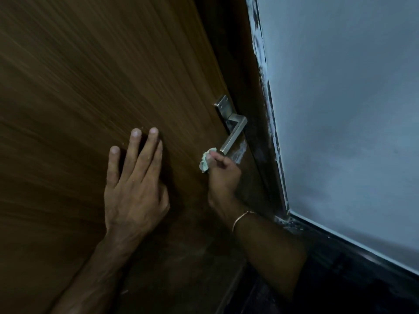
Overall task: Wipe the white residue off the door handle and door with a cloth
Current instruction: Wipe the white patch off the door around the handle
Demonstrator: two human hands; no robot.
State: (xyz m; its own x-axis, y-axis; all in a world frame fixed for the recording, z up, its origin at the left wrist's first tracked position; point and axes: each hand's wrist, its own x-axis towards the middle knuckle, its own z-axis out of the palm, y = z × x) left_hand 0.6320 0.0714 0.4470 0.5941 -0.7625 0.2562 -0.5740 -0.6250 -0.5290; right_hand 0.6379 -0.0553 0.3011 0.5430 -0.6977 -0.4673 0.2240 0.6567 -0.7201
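door: brown wood-grain door point(95, 71) filled the left and centre of the view, seen at a tilt; grain ran in fine streaks.
door handle: brushed metal lever door handle point(233, 135) on a rectangular metal plate near the door's right edge; lever angled down toward the person, square-edged, dull silver.
residue: white residue point(239, 152) smeared on the door just beside and below the lever's free end, patchy and streaked.
cloth: small crumpled cloth point(205, 161), pale white with a greenish tint, bunched into a wad just left of the lever tip, against the door.
right hand: right hand point(223, 175) pinched the cloth between thumb and curled fingers, fingertips just under the lever's end; whether the cloth touched the lever could not be told.
left hand: left hand point(136, 177) lay flat on the door, fingers straight and slightly spread, grasping nothing, well left of the handle.
bracelet: thin gold-coloured bracelet point(243, 217) sat on the right wrist.
frame: dark door frame point(265, 141) ran alongside the handle, with white flecks and smears along its outer edge.
wall: grey-blue wall point(351, 109) took up the right side, mottled with darker patches.
lighting: dim, details in the lower right too dark to tell.
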